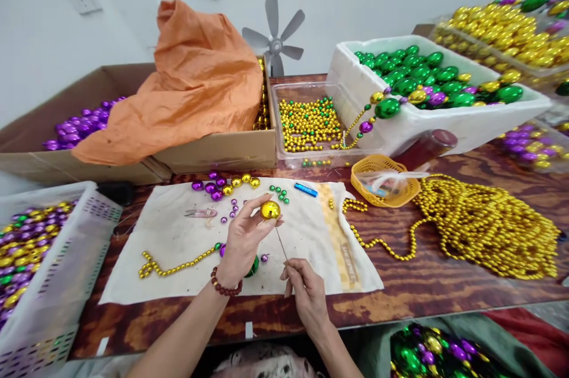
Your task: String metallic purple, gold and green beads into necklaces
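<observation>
Between the thumb and fingers of my left hand (pixel 251 236) is a large shiny gold bead (pixel 270 210), held above a white cloth (pixel 306 236). My right hand (pixel 306 292), lower and to the right, pinches a thin needle (pixel 281 243) whose upper end reaches up to the bead. Whether the tip is inside the bead, I cannot tell. Under my left hand lies a strand of small gold beads (pixel 186 265), running to green and purple beads partly hidden by the hand. Loose purple beads (pixel 216 194), gold beads (pixel 246 179) and small green beads (pixel 280 193) rest on the cloth's far side.
Pink-handled snips (pixel 202 213) and a blue tube-like item (pixel 306 189) lie on the cloth. A yellow basket (pixel 386 195) and a heap of gold bead strands (pixel 493 230) are at right. Behind stand cardboard boxes (pixel 217 153), a clear tub (pixel 306 90) and a foam box (pixel 480 129); a white crate (pixel 84 265) is left.
</observation>
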`<state>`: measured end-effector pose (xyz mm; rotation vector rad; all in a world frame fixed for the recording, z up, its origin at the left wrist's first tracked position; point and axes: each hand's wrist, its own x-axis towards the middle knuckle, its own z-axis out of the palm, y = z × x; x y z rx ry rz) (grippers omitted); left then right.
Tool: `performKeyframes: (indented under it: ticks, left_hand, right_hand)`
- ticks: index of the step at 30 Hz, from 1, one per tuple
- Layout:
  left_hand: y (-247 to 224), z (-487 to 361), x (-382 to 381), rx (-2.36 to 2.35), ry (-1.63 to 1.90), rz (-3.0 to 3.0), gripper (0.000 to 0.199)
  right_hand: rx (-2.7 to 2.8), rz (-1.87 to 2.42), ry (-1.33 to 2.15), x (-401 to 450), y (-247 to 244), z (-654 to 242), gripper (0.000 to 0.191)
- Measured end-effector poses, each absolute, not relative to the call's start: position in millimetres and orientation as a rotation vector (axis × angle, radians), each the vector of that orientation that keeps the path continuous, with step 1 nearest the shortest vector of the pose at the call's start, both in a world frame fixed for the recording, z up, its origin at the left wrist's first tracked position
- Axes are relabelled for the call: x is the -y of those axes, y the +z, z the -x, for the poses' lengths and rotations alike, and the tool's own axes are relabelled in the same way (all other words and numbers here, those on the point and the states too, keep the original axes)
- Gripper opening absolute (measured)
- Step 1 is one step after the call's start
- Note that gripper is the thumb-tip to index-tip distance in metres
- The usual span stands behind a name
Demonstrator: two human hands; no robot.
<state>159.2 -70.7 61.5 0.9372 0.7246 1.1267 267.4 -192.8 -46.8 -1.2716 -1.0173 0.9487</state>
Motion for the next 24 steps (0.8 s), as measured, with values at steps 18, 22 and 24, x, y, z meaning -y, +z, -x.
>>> performKeyframes:
  ticks: [18, 22, 24]
  left_hand:
    - [63, -159, 74, -0.718, 1.103, -0.831, 0.029]
    - [66, -157, 77, -0.728, 1.121, -0.925, 0.029]
    - [67, -155, 77, -0.719, 1.109, -0.950, 0.029]
  right_hand:
    - [1.001, 1.291, 0.886, 189, -40, -260, 0.024]
    - [1.078, 1.243, 0.889, 186, -35, -261, 0.026]
    - [1.099, 1.227, 0.895, 186, -35, -261, 0.025]
